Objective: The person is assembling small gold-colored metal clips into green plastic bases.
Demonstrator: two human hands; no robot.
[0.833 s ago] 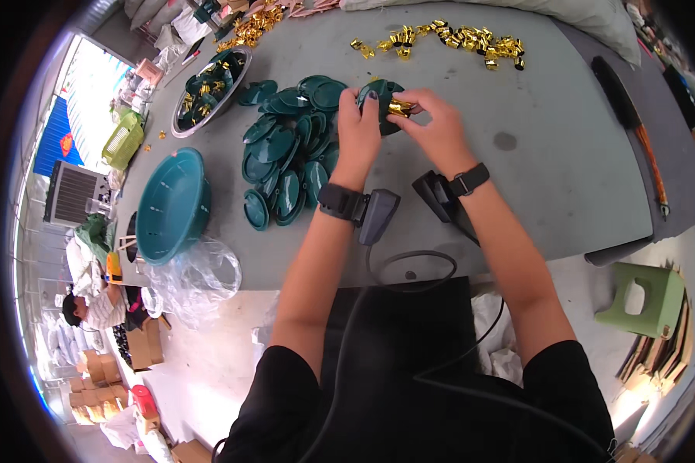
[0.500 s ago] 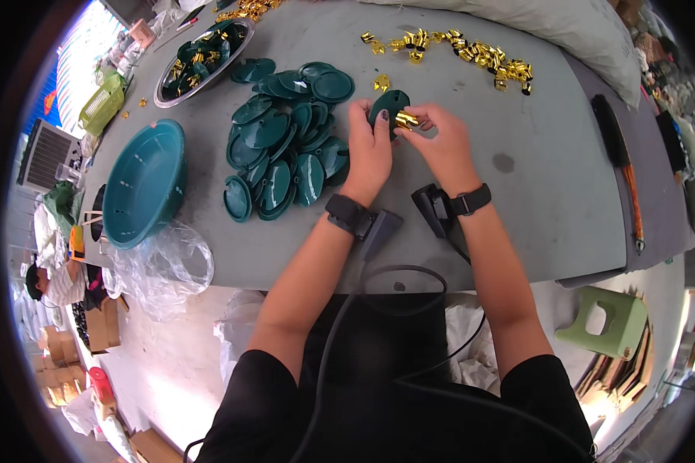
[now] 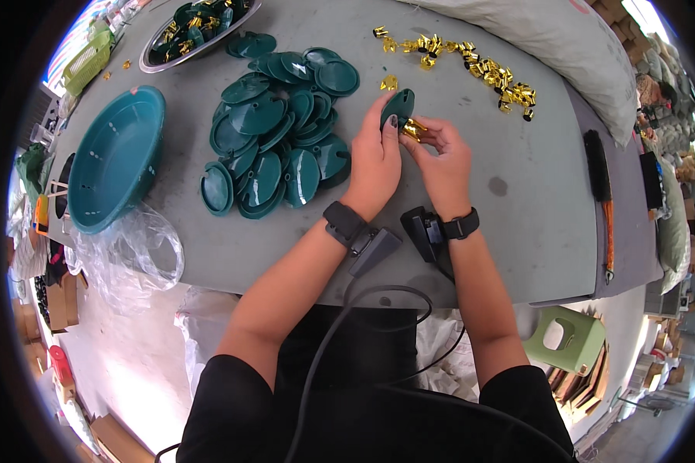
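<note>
My left hand (image 3: 375, 166) grips a dark green oval plastic disc (image 3: 398, 104) by its edge, thumb on its face. A shiny gold clip-like piece (image 3: 415, 129) is pinched in my right hand (image 3: 445, 160), held against the disc's lower right side. Fingers partly hide where the two meet. To the left of my hands lies a pile of similar green discs (image 3: 259, 117). Just beyond the held disc is a loose gold piece (image 3: 390, 82), and farther right stretches a scattered row of gold pieces (image 3: 493, 73).
At left stand a teal basin (image 3: 123, 147) and a crumpled clear plastic bag (image 3: 135, 262). A metal bowl (image 3: 156, 69) of green and gold parts sits at the back left. White sack (image 3: 533, 38) at the back right; a black brush (image 3: 598, 170) on the right; a green stool (image 3: 587, 339) below.
The whole view has shifted a little. Both hands keep their holds on the disc and the gold piece, and the disc has turned slightly, showing a narrower face.
</note>
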